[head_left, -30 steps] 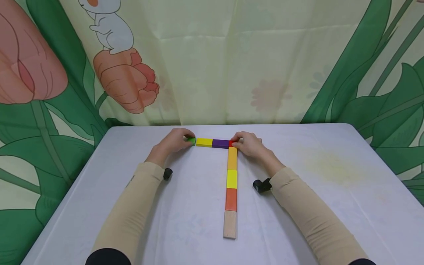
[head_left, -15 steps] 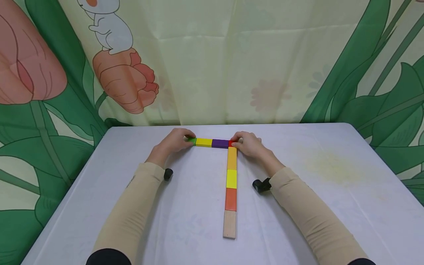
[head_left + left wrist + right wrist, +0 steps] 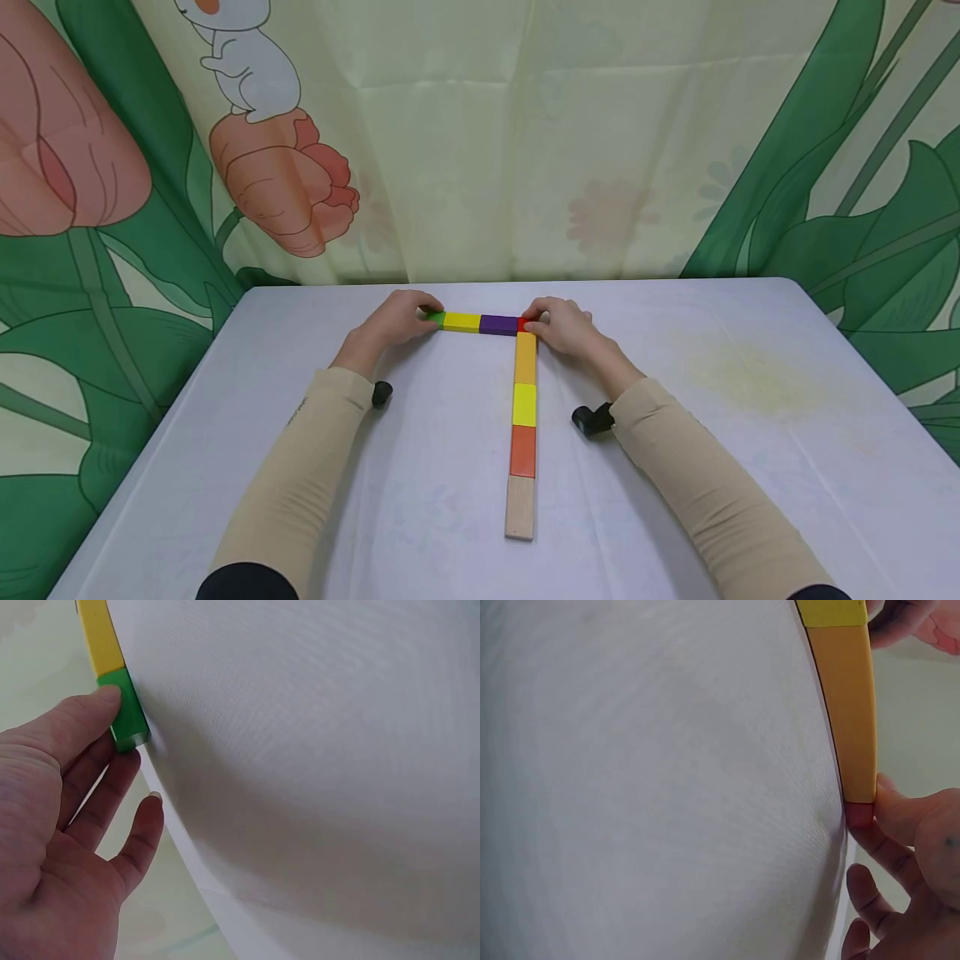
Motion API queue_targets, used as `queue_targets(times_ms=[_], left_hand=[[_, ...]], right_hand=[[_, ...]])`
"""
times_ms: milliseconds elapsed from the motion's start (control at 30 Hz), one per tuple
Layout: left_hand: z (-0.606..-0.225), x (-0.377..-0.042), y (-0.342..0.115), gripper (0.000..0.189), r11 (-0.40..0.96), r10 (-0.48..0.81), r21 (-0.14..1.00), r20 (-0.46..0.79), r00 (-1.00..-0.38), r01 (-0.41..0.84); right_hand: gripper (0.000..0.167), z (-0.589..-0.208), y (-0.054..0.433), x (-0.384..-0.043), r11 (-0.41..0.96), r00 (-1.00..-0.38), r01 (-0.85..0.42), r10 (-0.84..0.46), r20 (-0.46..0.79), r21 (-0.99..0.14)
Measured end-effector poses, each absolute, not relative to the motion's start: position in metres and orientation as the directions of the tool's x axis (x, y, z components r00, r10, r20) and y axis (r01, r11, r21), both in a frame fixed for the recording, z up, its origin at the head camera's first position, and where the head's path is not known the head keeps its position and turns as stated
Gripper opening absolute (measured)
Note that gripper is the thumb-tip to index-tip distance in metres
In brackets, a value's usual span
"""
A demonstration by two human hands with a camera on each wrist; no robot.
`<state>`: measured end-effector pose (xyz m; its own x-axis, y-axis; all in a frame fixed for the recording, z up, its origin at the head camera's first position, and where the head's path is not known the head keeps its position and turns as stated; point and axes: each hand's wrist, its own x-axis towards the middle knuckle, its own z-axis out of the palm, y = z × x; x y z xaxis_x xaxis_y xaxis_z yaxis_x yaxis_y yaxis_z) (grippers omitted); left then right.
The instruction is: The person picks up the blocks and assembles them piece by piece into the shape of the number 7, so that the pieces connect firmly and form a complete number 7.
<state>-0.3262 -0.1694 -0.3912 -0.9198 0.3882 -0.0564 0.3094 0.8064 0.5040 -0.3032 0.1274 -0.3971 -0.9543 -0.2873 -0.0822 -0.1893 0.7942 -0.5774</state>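
At the left end of a row of blocks near the table's back, my left hand (image 3: 393, 321) pinches a green block (image 3: 129, 712) between thumb and fingers. The green block touches a yellow block (image 3: 461, 322), which is followed by a purple block (image 3: 498, 325). On the row's right end my right hand (image 3: 566, 327) pinches a red block (image 3: 859, 814), mostly covered by the fingers. From that corner a column runs toward me: an orange block (image 3: 526, 358), a second yellow block (image 3: 524, 405), a red-orange block (image 3: 522, 452) and a plain wooden block (image 3: 520, 507).
A white cloth covers the table (image 3: 420, 467), with a faint yellowish stain (image 3: 765, 379) on the right. Behind its back edge hangs a printed curtain (image 3: 465, 167) with plants and a rabbit. Black wrist cameras sit under both cuffs.
The green block has moved slightly right, closing the small gap to the yellow block beside it. Both hands keep their grips and otherwise stay almost still.
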Motion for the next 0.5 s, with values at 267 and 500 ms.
queue_targets(times_ms=[267, 500], left_hand=[[-0.3903, -0.3254, -0.1679, 0.032, 0.82, 0.375, 0.49, -0.068, -0.924, 0.297], [-0.3939, -0.3257, -0.1657, 0.031, 0.811, 0.386, 0.491, -0.041, -0.922, 0.318]], right_hand=[[0.021, -0.3976, 0.1267, -0.3037, 0.793, -0.952, -0.197, -0.294, -0.08, -0.577], [0.021, -0.3966, 0.1286, -0.3028, 0.792, -0.951, -0.203, -0.3, -0.077, -0.576]])
